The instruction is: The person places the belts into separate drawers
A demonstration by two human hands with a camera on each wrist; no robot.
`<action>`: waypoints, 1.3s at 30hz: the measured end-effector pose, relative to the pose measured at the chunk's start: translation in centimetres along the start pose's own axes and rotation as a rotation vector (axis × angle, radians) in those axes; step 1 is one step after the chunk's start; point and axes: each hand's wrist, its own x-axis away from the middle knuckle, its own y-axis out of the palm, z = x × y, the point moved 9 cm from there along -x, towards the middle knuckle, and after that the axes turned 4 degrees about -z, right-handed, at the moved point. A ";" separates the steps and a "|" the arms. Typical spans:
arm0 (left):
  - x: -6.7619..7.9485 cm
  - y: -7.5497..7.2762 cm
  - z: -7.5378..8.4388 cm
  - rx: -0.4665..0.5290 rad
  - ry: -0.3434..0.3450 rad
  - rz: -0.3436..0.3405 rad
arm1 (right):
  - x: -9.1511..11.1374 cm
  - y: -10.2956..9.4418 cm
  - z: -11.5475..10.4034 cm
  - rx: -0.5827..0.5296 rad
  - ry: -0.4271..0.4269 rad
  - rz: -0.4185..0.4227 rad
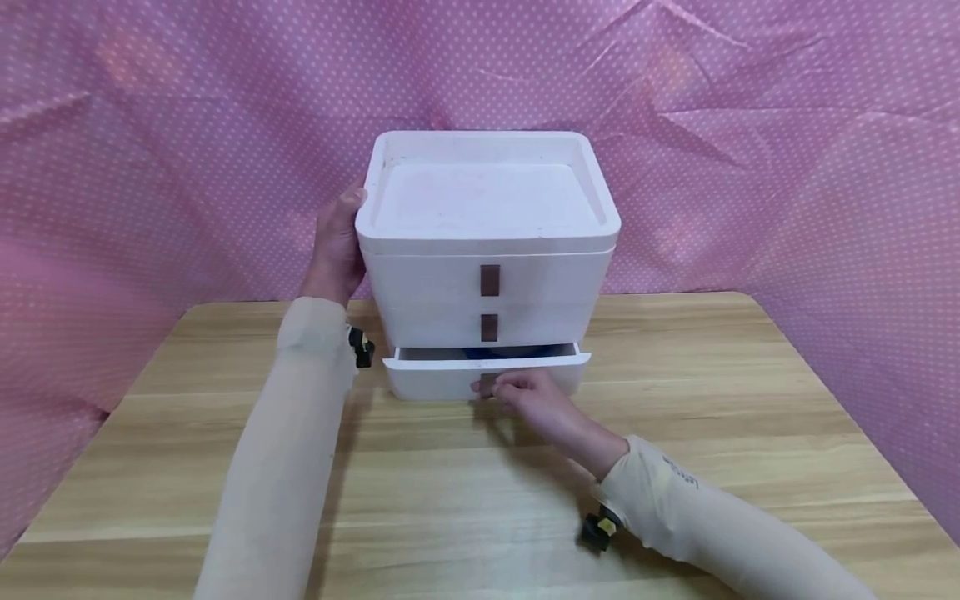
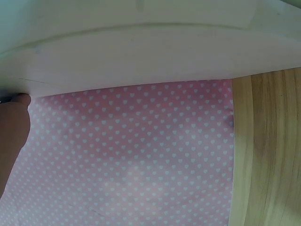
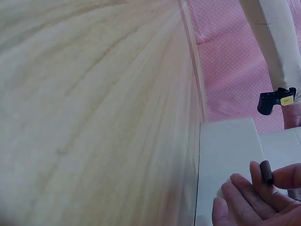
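Note:
A white three-drawer storage box (image 1: 487, 200) stands on the wooden table, its bottom drawer (image 1: 435, 382) pulled partway out. Something dark blue and whitish (image 1: 517, 351) shows inside that drawer, mostly hidden. My right hand (image 1: 543, 408) pinches the brown pull tab (image 3: 266, 172) on the drawer front between thumb and index finger; the other fingers (image 3: 247, 200) extend below it. Against the box's upper left side rests my left hand (image 1: 337, 242), thumb near the top rim. Its other fingers are hidden, and the left wrist view catches only part of the hand (image 2: 14, 132).
The box's top is a shallow recessed tray (image 1: 480, 196). Two upper drawers with brown tabs (image 1: 490, 280) are closed. A pink dotted cloth (image 1: 750, 150) hangs behind and beside the wooden table (image 1: 450, 517). Each wrist wears a small black camera (image 1: 597, 531).

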 end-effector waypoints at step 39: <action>0.0 0.1 -0.3 0.016 -0.001 -0.012 | -0.9 -0.5 -0.1 0.039 0.013 0.050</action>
